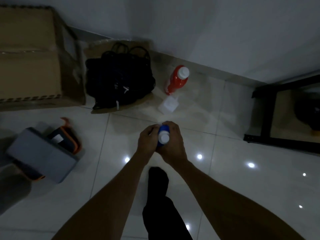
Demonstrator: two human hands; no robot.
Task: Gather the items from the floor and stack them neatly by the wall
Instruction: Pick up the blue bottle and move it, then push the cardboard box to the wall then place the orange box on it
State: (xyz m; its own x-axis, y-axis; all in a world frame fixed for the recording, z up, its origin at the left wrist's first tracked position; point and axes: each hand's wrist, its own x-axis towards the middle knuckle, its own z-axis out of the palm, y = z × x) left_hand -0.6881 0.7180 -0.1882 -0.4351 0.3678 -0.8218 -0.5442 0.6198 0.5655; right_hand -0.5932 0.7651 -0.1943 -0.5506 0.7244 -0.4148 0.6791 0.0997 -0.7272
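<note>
While both arms reach forward over the glossy white tiled floor, the two hands meet around a blue bottle with a white cap. The left hand wraps it from the left side with curled fingers, and the right hand curls around it from the right, so the bottle is held between them above the tiles, its cap pointing toward the camera.

Farther ahead, a red bottle with a white cap stands close to the white wall. Just in front of it, a small white container sits on the floor. To the left of the red bottle, a black bag with cords lies on a flat piece of cardboard by the wall. A large cardboard box fills the upper left corner. At the left, a grey case lies over an orange-edged dark item. A dark-framed piece of furniture stands at the right. A leg in dark trousers shows between the arms.
</note>
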